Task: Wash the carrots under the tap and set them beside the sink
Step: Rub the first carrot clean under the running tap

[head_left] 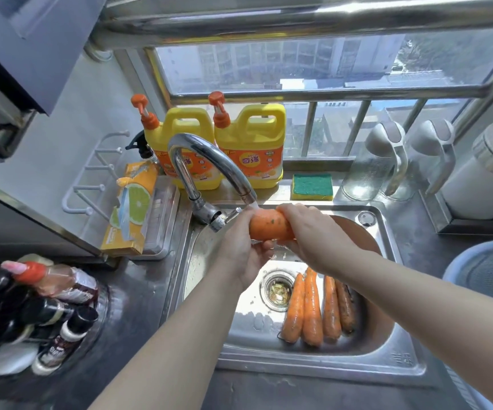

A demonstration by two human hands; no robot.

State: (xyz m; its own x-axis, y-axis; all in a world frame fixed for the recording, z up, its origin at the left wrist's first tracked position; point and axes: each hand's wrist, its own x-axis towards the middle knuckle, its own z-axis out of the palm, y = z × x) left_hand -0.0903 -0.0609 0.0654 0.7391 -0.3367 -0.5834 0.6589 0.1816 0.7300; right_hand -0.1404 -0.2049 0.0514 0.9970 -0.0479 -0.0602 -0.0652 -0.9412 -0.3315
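Note:
An orange carrot (269,227) is held right under the spout of the curved steel tap (206,161), with water running onto its top. My left hand (240,250) grips it from below and the left. My right hand (310,232) closes over its right part, hiding that end. Several more carrots (313,306) lie side by side on the floor of the steel sink (393,359), just right of the drain strainer (277,288). The rightmost of them looks darker and dirtier.
Two yellow detergent jugs (251,143) and a green-and-yellow sponge (312,186) stand behind the sink. A citrus-printed box (133,208) lies at left, bottles (41,315) crowd the near-left counter. Glass jugs (384,164) and a blue-rimmed bowl (487,267) stand at right.

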